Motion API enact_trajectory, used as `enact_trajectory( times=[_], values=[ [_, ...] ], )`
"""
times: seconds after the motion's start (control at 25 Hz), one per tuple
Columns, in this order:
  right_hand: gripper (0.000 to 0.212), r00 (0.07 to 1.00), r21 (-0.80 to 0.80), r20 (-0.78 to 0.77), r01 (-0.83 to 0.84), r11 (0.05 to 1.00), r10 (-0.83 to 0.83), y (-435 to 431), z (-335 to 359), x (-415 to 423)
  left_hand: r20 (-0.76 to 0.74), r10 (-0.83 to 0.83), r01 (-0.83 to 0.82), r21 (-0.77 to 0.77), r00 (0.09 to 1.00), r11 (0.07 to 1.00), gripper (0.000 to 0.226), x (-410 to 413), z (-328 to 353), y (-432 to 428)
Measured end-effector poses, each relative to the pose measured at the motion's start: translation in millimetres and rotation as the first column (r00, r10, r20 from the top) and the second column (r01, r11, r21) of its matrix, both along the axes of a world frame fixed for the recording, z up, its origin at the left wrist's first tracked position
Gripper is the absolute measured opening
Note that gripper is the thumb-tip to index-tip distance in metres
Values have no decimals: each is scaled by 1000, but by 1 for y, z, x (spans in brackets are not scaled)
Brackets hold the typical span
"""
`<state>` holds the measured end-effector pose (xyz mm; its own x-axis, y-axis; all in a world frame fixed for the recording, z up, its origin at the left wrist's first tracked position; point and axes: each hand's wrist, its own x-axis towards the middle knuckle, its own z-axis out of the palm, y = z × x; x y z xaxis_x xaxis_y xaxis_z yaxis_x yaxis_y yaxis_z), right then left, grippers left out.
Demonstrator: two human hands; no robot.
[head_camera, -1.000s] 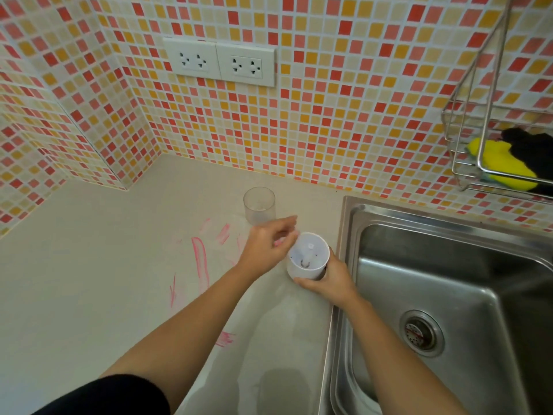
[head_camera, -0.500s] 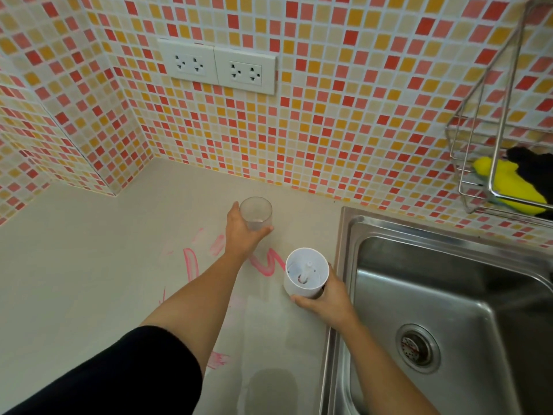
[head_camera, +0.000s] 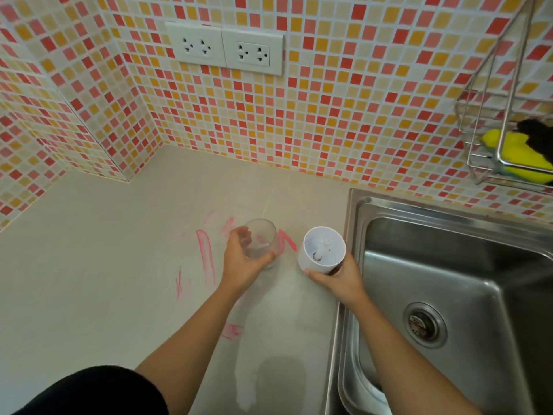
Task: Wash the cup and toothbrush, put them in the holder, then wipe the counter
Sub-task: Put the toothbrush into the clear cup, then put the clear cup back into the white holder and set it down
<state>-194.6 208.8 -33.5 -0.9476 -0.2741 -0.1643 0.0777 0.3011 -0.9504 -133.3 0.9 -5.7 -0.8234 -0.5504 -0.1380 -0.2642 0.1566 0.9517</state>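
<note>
The clear cup point(head_camera: 261, 241) is tipped in the left hand point(head_camera: 241, 266), whose fingers wrap its side, over the pink smears point(head_camera: 205, 256) on the right part of the counter point(head_camera: 89, 265); I cannot tell whether its base touches the surface. Just beside it, at the counter's right edge by the sink point(head_camera: 449, 265), the white holder point(head_camera: 323, 250) sits in the right hand point(head_camera: 339, 278), fingers curled round its near wall. On the tiled wall are two sockets point(head_camera: 224, 49) and a wire rack point(head_camera: 478, 166) with a yellow sponge point(head_camera: 520, 157).

left hand point(head_camera: 241, 263) curled gripping, right hand point(head_camera: 338, 278) likewise
</note>
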Motion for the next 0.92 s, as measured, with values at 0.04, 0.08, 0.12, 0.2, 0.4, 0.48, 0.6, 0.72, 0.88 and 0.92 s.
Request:
enact_trajectory(
  times=[0.04, 0.08, 0.12, 0.2, 0.4, 0.48, 0.6, 0.72, 0.88, 0.92],
  values=[
    [86, 1000, -15, 0, 25, 1000, -25, 2, 1, 2, 3, -27, 27, 1, 1000, 1000, 76, 11, -3, 5],
    [86, 999, -28, -6, 43, 999, -43, 4, 3, 3, 5, -65, 65, -3, 998, 998, 76, 21, -4, 10],
    [87, 998, -35, -14, 53, 998, -54, 6, 5, 5, 12, -111, 111, -14, 994, 994, 77, 28, -6, 16],
    [84, 996, -40, -37, 74, 996, -75, 10, 11, 8, 35, -199, 200, -40, 979, 979, 78, 37, -8, 25],
    [82, 985, -84, -91, 142, 986, -149, 22, 20, 9, 53, -328, 330, -36, 943, 943, 81, 48, -11, 46],
    [82, 983, -85, -111, 137, 987, -146, 28, 20, 10, 60, -368, 370, -36, 928, 928, 85, 47, -12, 50],
    [81, 984, -79, -113, 130, 988, -138, 33, 17, 16, 87, -420, 424, -26, 903, 905, 92, 43, -12, 52],
    [82, 987, -100, -93, 123, 987, -132, 34, 16, 18, 125, -429, 436, -39, 895, 899, 93, 42, -13, 51],
    [83, 995, -111, -59, 76, 991, -83, 31, 15, 23, 157, -417, 430, -53, 895, 901, 92, 42, -17, 50],
    [83, 996, -113, -53, 67, 991, -74, 29, 14, 25, 169, -417, 432, -63, 893, 899, 92, 42, -17, 50]
  ],
)
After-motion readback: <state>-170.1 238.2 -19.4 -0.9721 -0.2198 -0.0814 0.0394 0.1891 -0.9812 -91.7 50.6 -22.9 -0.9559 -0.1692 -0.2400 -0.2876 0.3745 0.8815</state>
